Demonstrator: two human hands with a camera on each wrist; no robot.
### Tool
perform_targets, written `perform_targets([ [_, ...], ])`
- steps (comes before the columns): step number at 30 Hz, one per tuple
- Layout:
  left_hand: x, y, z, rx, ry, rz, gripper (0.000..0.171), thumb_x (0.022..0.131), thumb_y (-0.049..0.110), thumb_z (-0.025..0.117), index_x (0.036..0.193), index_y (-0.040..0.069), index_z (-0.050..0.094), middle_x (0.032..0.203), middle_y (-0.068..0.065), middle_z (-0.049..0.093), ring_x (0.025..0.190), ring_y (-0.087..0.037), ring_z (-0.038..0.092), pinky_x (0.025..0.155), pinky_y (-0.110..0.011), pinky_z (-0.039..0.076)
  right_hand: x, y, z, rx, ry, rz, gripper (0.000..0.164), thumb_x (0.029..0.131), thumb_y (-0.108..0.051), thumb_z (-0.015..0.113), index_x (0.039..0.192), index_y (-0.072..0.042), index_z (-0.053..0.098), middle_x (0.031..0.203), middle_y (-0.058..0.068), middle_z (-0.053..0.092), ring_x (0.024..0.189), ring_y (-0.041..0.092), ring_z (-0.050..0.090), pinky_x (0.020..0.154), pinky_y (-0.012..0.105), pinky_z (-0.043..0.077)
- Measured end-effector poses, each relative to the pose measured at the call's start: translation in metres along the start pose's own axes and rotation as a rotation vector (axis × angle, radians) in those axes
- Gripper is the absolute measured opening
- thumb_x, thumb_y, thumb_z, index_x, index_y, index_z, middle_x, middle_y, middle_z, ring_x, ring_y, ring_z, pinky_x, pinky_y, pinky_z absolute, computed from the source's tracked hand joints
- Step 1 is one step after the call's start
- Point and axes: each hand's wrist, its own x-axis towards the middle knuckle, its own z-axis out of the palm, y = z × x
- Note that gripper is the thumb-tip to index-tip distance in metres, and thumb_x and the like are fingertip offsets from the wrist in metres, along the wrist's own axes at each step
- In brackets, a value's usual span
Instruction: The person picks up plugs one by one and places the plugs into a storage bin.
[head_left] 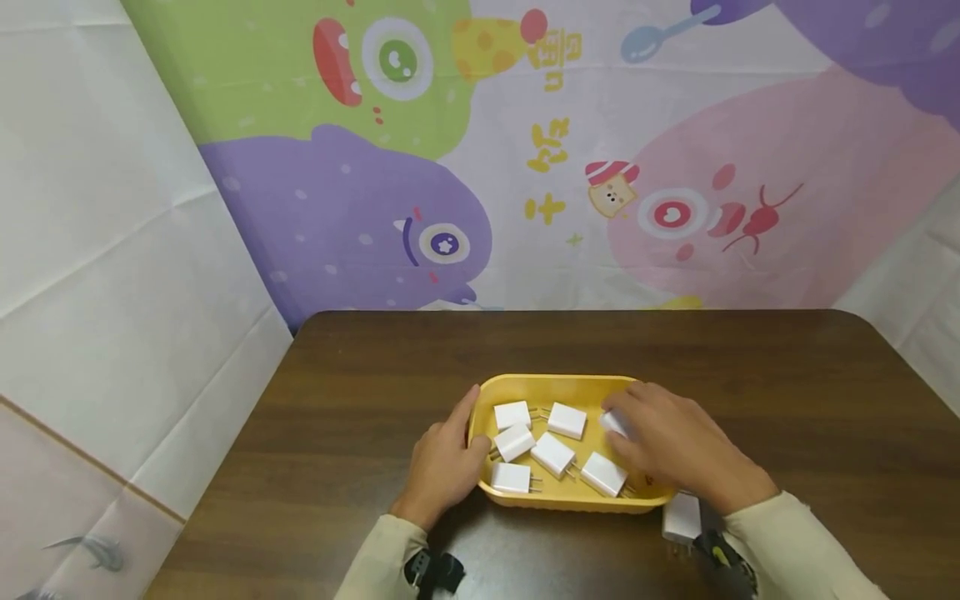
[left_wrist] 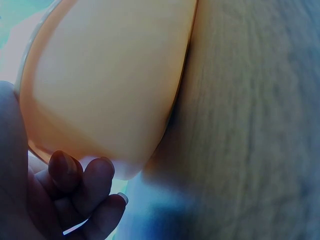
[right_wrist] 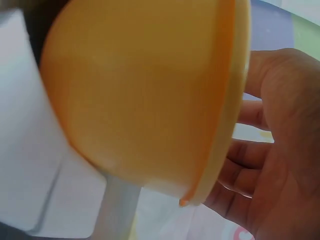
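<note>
A yellow plastic tray [head_left: 562,502] stands on the table with several white charger plugs, such as this charger plug [head_left: 553,455], lying loose inside it. My left hand [head_left: 446,458] grips the tray's left end, thumb at the rim and fingers along the outer wall. Over the right end reaches my right hand [head_left: 667,437], its fingers pinching another white charger plug [head_left: 615,423] inside the tray. In the right wrist view the right hand [right_wrist: 280,150] goes over the tray's rim [right_wrist: 242,55], and its fingertips are hidden behind the wall.
Outside the tray, one white charger plug [head_left: 681,518] is on the brown wooden table [head_left: 360,367], beside the right wrist. Behind the table hangs a cartoon-printed cloth [head_left: 555,250]. White sheeting [head_left: 112,208] covers the left side.
</note>
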Motion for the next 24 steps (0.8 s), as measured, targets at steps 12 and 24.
perform_targets([
  [12,0.001,0.000,0.001,0.004,0.011,0.032,0.065,0.090,0.025,0.057,0.154,0.020,0.043,0.119,-0.010,0.070,0.090,-0.024,0.066,0.082,-0.048,0.049,0.019,-0.001,0.000,0.033,-0.121,0.081,0.044,0.090,-0.036,0.071,0.127,-0.011,0.067,0.112,0.006,0.064,0.097,0.022,0.059,0.087,0.048,0.051],
  [24,0.001,-0.004,0.001,0.001,0.016,0.038,0.065,0.090,0.023,0.057,0.153,0.016,0.044,0.118,-0.012,0.071,0.087,-0.023,0.065,0.080,-0.047,0.049,0.028,-0.003,0.005,0.039,-0.109,0.080,0.044,0.091,-0.036,0.071,0.126,-0.010,0.068,0.106,0.004,0.063,0.091,0.020,0.059,0.084,0.046,0.052],
])
